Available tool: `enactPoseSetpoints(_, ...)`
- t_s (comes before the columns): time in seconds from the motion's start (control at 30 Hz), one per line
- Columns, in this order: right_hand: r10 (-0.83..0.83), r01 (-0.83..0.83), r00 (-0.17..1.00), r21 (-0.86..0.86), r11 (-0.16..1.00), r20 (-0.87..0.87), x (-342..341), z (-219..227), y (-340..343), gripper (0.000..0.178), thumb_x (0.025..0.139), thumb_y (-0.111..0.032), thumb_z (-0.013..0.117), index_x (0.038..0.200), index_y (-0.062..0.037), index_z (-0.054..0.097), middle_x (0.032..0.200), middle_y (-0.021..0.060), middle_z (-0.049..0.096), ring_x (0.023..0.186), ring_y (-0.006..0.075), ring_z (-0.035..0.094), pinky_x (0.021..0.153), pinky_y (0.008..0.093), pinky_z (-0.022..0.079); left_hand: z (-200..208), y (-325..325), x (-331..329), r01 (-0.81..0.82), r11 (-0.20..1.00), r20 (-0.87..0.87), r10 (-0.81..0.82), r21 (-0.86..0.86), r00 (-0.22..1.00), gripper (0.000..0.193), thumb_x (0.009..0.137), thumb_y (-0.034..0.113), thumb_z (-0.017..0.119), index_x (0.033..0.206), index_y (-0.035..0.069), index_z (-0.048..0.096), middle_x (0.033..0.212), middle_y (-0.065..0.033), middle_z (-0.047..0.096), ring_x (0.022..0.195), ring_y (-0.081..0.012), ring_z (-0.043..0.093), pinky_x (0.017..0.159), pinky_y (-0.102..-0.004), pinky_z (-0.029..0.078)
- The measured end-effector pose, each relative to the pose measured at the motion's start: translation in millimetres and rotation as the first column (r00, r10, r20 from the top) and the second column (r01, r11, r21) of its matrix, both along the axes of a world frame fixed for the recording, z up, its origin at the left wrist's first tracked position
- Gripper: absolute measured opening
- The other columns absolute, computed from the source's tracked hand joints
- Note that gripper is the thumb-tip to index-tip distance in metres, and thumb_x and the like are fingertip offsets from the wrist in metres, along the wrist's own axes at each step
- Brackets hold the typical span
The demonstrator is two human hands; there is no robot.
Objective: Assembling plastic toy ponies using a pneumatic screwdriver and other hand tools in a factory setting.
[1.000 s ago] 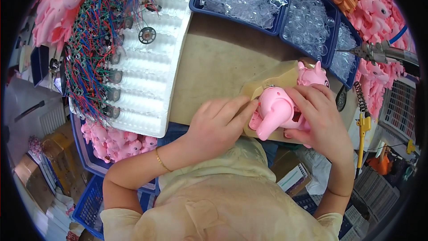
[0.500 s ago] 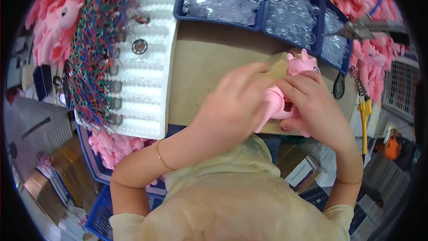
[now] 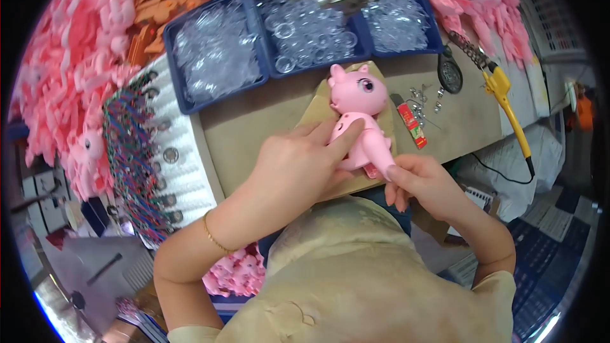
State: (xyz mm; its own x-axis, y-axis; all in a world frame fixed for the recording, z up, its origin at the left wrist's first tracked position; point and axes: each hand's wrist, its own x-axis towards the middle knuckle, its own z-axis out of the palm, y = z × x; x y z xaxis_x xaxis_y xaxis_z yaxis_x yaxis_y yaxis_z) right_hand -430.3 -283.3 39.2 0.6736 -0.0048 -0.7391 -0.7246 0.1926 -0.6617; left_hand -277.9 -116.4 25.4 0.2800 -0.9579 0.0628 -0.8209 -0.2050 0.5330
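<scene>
Pink toy animal [image 3: 363,105], smooth, big-eyed, perhaps glossy plastic

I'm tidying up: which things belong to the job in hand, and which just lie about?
In use:
- pink plastic animal toy
- tan block beneath it

Apparently lying about:
- flat, mostly red strip
- yellow-handled tool with metal coil
- black oval object

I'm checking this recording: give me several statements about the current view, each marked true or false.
1. The left hand touches the pink toy. True.
2. The right hand grips the yellow-handled tool. False: the right hand is at the toy's leg.
3. Three blue trays hold clear parts. True.
4. The toy's head points away from the trays. False: it points toward them.
5. A bracelet circles the left wrist. True.
</scene>
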Motion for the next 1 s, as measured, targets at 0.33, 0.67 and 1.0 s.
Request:
enactPoseSetpoints(0.33, 0.031, -0.027, 0.998, -0.076, 0.997, 0.051, -5, -1, 5, 0.015, 0.090, -0.014, 0.054, 0.089, -0.0004, 0.059, 0.073, 0.0035, 0.058, 0.065, 0.0128, 0.056, 0.060, 0.0265, 0.044, 9, -10, -4, 0.024, 0.996, 0.161, -0.038, 0.086, 0.986, 0.059, 0.065, 0.022, 0.072, 0.119, 0.007, 0.054, 0.108, -0.0126, 0.060, 0.086, -0.0269, 0.062, 0.069, -0.0343, 0.051)
enactPoseSetpoints(0.67, 0.508, 0.270, 0.693, -0.837, 0.475, 0.511, 66, -13, -29, 0.013, 0.079, -0.011, 0.062, 0.087, -0.0002, 0.062, 0.075, 0.0133, 0.058, 0.069, 0.0293, 0.058, 0.062, 0.0365, 0.045, 1, -11, -16, -0.036, 0.996, 0.260, 0.014, 0.078, 0.965, 0.052, 0.073, 0.026, 0.065, 0.118, 0.002, 0.053, 0.107, -0.0191, 0.059, 0.087, -0.0260, 0.062, 0.072, -0.0331, 0.050)
enactPoseSetpoints(1.0, 0.602, 0.190, 0.690, -0.903, 0.384, 0.401, 131, -43, -18, 0.015, 0.083, -0.015, 0.058, 0.078, -0.0006, 0.060, 0.073, 0.0133, 0.058, 0.069, 0.0308, 0.057, 0.061, 0.0373, 0.045, -7, -15, -24, 0.002, 0.996, 0.386, -0.035, 0.086, 0.922, 0.047, 0.075, 0.020, 0.054, 0.114, -0.005, 0.053, 0.105, -0.0268, 0.058, 0.091, -0.0290, 0.061, 0.073, -0.0316, 0.050)
